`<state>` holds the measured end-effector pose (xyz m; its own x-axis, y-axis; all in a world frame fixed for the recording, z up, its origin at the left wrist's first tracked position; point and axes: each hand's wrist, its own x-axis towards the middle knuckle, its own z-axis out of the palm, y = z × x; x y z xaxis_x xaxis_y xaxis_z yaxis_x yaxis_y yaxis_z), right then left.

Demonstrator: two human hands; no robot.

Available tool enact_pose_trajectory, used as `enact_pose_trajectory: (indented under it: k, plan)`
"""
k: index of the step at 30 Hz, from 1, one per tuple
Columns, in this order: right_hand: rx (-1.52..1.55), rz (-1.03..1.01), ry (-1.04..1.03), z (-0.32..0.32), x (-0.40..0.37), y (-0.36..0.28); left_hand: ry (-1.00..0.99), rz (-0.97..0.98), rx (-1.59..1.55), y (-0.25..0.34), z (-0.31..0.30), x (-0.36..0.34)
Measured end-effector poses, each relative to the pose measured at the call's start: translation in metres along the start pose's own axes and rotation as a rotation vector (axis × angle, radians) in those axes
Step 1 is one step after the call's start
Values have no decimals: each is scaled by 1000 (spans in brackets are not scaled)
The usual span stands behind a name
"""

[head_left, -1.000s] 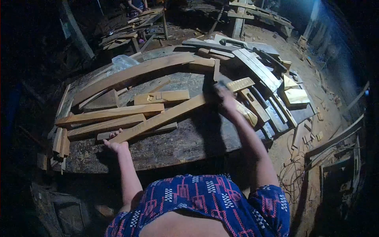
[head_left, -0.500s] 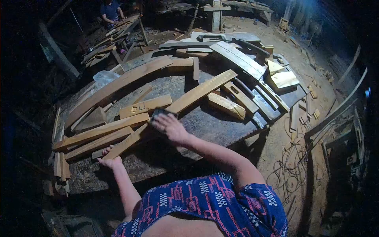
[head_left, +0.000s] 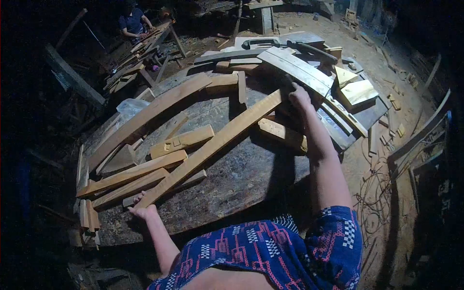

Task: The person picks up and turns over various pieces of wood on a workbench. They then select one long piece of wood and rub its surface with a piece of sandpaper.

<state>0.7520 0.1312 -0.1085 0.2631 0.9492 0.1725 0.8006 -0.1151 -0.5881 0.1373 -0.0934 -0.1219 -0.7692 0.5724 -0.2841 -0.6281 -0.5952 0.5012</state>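
Observation:
A long, straight wooden strip (head_left: pixel 220 140) runs diagonally over the workbench (head_left: pixel 232 179), rising to the right. Its near lower end is gripped by my left hand (head_left: pixel 143 205), fingers wrapped around the edge. At the far upper end is my right hand (head_left: pixel 299 99), closed on a dark flat block (head_left: pixel 288 83) that is partly hidden in shadow. Under and beside the strip lie more wooden pieces (head_left: pixel 140 169). A wooden plane body (head_left: pixel 181 140) with a cut slot rests just behind the strip.
A long curved board (head_left: pixel 150 116) lies along the bench's back. Pale boards (head_left: pixel 297 67), a black clamp-like tool (head_left: pixel 261 42) and wood blocks (head_left: pixel 357 92) crowd the right end. Cables (head_left: pixel 372 198) lie on the floor. Another person (head_left: pixel 135 21) works at a far bench.
My right hand has slid with the dark block from the strip's middle up to its far right end. My left hand stays on the near end. The view has shifted slightly.

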Motion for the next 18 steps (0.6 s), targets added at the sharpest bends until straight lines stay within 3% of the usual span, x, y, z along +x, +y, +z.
enact_pose_trajectory:
  k: [2,4,5,7,8,10,11,14,16,18]
  plan:
    - [14,272,-68,1,13,-11,-6,1,-28,1,-2,4]
    - [-42,267,-24,16,6,-11,37,20,2,2,-1,5]
    - [-267,-65,158,30,1,-5,22,19,6,2,-3,6]
    - [-386,-422,365,48,-18,-19,15,11,7,1,-5,8]
    - [-302,-372,282,49,-44,-46,0,22,5,0,-6,9]
    - [-236,-599,311,84,-78,-77,-10,22,5,0,-9,11]
    - [-176,-475,93,87,-113,-113,-17,-7,-7,1,-9,12]
    - [49,-587,-262,84,-198,-207,24,-30,-48,0,-2,5]
    - [21,-887,-150,134,-234,-221,-32,-47,-61,2,-12,17]
    - [25,-1020,-135,125,-255,-233,3,-38,-67,1,-1,2]
